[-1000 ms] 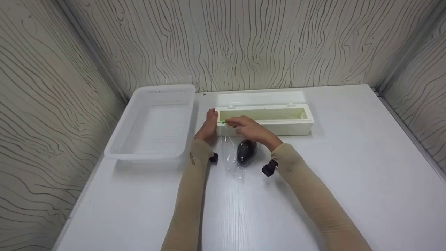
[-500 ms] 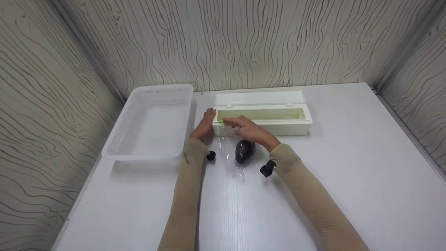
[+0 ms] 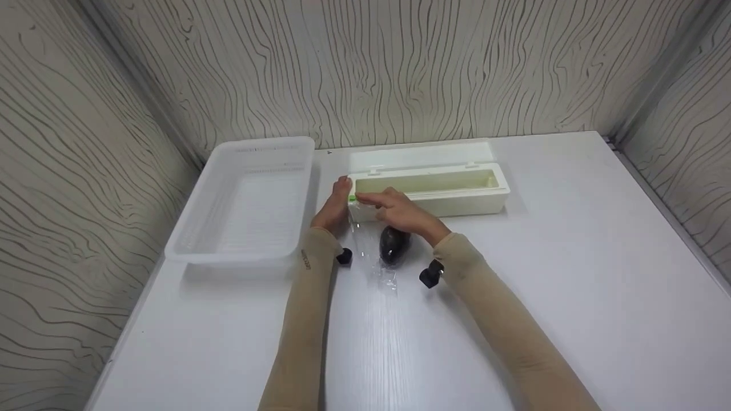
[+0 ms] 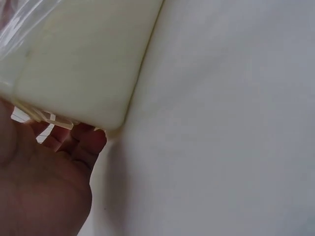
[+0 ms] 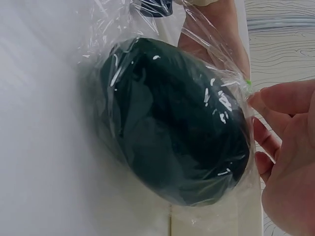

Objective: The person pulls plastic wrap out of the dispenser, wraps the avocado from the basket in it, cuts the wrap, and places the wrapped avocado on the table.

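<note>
A cream cling film dispenser box (image 3: 457,205) stands lid open at the back of the table. My left hand (image 3: 333,210) grips its left end; the left wrist view shows the fingers (image 4: 88,142) curled round its corner. My right hand (image 3: 400,212) is at the box's front edge, finger and thumb tips together at a green slider cutter (image 3: 352,198) near the left end. Clear cling film (image 3: 365,245) hangs from that edge onto the table. It wraps a dark, glossy egg-shaped thing (image 5: 172,123), its kind unclear, lying below my right hand.
A translucent white plastic basket (image 3: 240,260) stands left of my left arm. The white table (image 3: 542,257) ends at a wood-grain patterned wall (image 3: 400,68) behind the box, with more walls at both sides.
My right hand has slid left with the green slider to the box's left end. The wrapped dark thing has shifted slightly left. My left hand keeps its hold on the box.
</note>
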Action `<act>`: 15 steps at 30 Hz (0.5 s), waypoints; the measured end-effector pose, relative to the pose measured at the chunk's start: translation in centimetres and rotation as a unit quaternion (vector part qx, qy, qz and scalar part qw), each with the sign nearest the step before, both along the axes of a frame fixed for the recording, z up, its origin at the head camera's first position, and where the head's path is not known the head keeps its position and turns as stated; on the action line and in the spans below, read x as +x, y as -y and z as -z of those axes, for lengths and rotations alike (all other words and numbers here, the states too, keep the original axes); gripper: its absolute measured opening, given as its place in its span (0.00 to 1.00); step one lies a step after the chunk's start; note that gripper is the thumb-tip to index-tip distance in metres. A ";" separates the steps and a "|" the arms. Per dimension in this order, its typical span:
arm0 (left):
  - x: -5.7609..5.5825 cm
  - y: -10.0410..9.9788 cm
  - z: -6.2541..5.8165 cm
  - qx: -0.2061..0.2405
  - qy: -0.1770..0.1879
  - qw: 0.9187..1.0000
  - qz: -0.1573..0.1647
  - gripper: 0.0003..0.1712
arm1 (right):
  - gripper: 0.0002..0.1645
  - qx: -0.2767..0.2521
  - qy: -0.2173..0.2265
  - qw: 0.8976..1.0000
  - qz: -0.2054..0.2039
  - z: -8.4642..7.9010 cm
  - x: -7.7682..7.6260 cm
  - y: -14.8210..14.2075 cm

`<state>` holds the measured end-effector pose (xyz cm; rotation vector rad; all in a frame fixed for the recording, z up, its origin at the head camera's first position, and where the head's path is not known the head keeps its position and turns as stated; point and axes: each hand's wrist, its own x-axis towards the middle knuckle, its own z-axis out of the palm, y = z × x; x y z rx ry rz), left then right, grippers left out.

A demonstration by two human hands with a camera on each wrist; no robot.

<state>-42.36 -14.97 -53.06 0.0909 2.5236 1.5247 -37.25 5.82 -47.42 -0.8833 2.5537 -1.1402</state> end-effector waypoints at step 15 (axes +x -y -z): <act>0.5 0.2 -0.3 -0.024 -0.026 0.999 0.006 0.41 | 0.38 0.011 -0.007 1.000 0.003 0.3 0.3 -0.2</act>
